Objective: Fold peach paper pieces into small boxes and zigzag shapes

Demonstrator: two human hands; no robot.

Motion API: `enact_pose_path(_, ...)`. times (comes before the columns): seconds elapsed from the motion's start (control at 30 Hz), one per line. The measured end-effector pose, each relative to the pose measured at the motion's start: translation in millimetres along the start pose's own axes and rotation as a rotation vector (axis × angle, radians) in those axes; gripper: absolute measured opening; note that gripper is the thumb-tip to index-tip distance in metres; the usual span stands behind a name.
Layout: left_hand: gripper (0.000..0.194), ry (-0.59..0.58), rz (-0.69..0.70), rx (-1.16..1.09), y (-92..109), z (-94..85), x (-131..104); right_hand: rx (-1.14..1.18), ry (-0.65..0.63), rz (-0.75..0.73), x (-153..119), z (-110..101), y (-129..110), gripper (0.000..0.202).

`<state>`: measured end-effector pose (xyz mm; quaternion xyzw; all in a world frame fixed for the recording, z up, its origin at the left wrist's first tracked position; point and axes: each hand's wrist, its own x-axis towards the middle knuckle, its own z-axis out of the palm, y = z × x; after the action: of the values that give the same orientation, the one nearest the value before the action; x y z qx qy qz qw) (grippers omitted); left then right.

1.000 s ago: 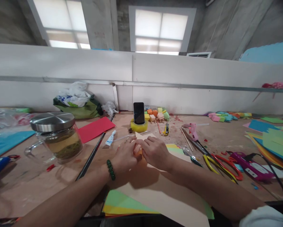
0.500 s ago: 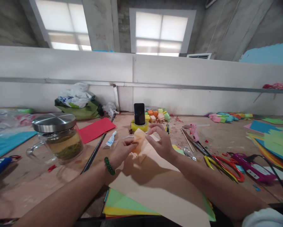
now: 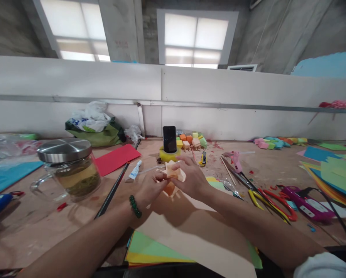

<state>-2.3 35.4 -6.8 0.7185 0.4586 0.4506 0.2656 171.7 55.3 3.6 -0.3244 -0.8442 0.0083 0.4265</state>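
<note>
A small folded piece of pale orange paper (image 3: 169,187) is held up above the stacked sheets. My left hand (image 3: 150,188) pinches its left side between thumb and fingers, with a green bead bracelet (image 3: 135,206) on the wrist. My right hand (image 3: 192,179) grips the paper's upper right part, fingers bent over it and close to the left fingertips. Part of the folds is hidden behind the fingers. Below both hands lies a large peach sheet (image 3: 196,231), on top of green and yellow sheets (image 3: 155,247).
Left stands a lidded glass teapot (image 3: 77,173); behind it lies red paper (image 3: 117,158). A phone (image 3: 169,139) leans upright on a yellow tape roll (image 3: 168,155), beside folded paper blocks (image 3: 195,143). Right are scissors (image 3: 277,204), a pink glue gun (image 3: 235,161) and colored sheets (image 3: 337,173).
My right hand has moved left and down from beside the paper, and its fingers have closed on it. The paper's upper part has changed shape under the fingers.
</note>
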Motion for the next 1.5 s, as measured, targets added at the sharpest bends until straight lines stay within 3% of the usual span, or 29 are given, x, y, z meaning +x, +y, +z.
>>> enact_pose_path(0.1, 0.03, -0.027, -0.002, 0.021, 0.5, 0.9, -1.3, -0.026, -0.076, 0.047, 1.5, 4.1, 4.5, 0.01)
enact_pose_path(0.27, 0.025, -0.052, -0.018, -0.001, -1.2, 1.8, -0.2, -0.029, -0.144, -0.009, 2.7, 3.7, 4.9, 0.015)
enact_pose_path(0.47, 0.036, -0.077, -0.1, -0.062, 0.3, 2.8, 0.9, -0.146, -0.226, -0.013, 1.4, 3.2, 6.7, 0.013)
enact_pose_path(0.57, 0.03, -0.076, -0.144, -0.079, 1.2, 2.9, 0.5, -0.149, -0.261, -0.014, 1.7, 3.2, 7.5, 0.014)
enact_pose_path(0.73, 0.022, -0.035, -0.158, -0.087, -2.7, 0.2, 3.3, 0.005, -0.22, 0.024, 1.6, 5.7, 10.1, 0.015)
enact_pose_path(0.83, 0.023, 0.019, -0.138, -0.09, -6.1, -1.3, 5.4, 0.179, -0.083, 0.17, 0.9, 8.5, 11.9, 0.006)
enact_pose_path(0.9, 0.024, 0.063, -0.122, -0.089, -7.4, -1.7, 5.8, 0.304, -0.041, 0.327, 0.1, 11.3, 11.3, 0.02)
enact_pose_path(1.0, 0.021, 0.145, -0.096, -0.068, -7.5, -1.1, 4.0, 0.553, -0.216, 0.594, -2.5, 18.2, 6.6, 0.031)
enact_pose_path(1.07, 0.016, 0.207, -0.077, -0.028, -6.7, 0.3, 1.7, 0.7, -0.35, 0.699, -5.2, 23.9, 2.7, 0.026)
enact_pose_path(1.17, 0.015, 0.237, -0.071, 0.012, -6.1, 3.1, -1.1, 0.733, -0.312, 0.643, -8.7, 30.5, 1.1, 0.016)
enact_pose_path(1.4, 0.014, 0.131, -0.116, -0.119, -9.6, 5.7, 0.3, 0.484, -0.25, 0.524, -8.4, 30.5, 14.2, 0.011)
enact_pose_path(1.5, 0.015, 0.114, -0.106, -0.138, -8.4, 4.4, 0.7, 0.452, -0.153, 0.446, -6.3, 27.4, 14.7, 0.015)
